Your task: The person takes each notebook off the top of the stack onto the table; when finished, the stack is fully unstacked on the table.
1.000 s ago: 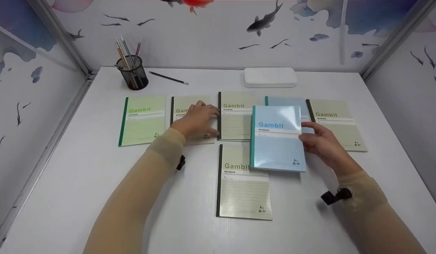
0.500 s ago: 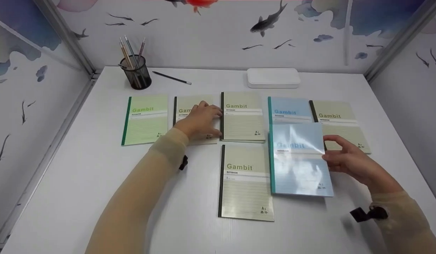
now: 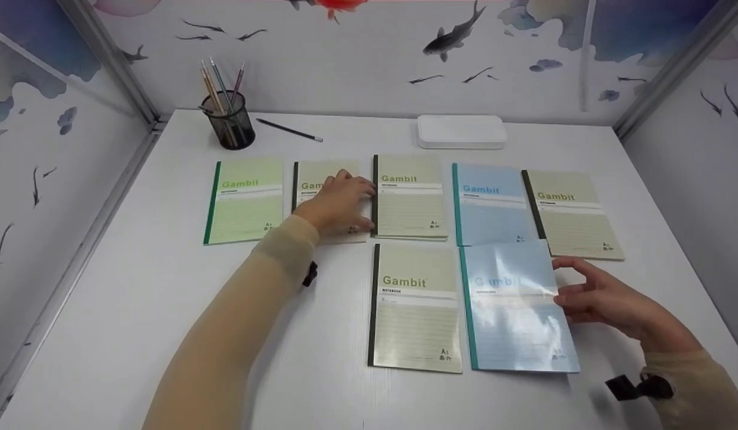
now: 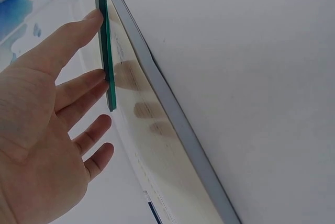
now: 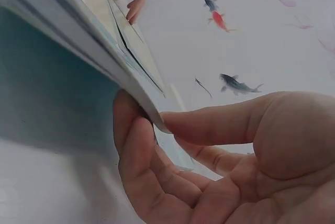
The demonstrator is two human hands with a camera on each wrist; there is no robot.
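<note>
- Right hand [image 3: 602, 298] pinches the blue notebook [image 3: 518, 310] by its right edge; thin, glossy, it likely flexes.
- Left of it, left hand [image 3: 339, 203] rests flat on a beige notebook [image 3: 321, 176].

The blue notebook [image 3: 518, 310] at lower right has a glossy paper cover that throws white glare. The beige notebook [image 3: 415, 307] beside it looks matt, as does the green notebook [image 3: 244, 202] at left. The table [image 3: 135, 298] is smooth white with a faint grain. The pen cup [image 3: 228, 126] at upper left is black wire mesh. The white box [image 3: 461, 131] looks like smooth plastic.
</note>
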